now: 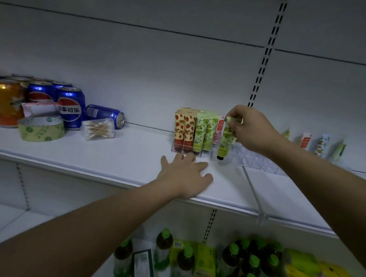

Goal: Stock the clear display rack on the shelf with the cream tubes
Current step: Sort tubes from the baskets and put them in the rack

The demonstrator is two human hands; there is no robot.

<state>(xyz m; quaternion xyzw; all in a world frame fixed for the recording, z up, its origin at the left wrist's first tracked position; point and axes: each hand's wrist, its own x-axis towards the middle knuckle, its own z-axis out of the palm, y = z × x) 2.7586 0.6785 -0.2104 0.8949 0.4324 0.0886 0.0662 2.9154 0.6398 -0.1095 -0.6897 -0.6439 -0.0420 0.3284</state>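
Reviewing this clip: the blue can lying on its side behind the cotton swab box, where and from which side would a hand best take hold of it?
Grip the blue can around the middle of its round body, coming from above. It lies on its side with the top facing right; the cotton swab box blocks the front and the upright cans crowd its left end, so only the top is open.

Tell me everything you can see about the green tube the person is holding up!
The green cream tube is a slim, soft-looking plastic tube printed with pale green fruit and leaves, with a small black cap at its bottom end. It stands nearly upright, cap down, tilted slightly. The right hand pinches its flat top end with the fingers. Its cap sits at a front slot of the clear display rack, just right of the tubes already stocked there.
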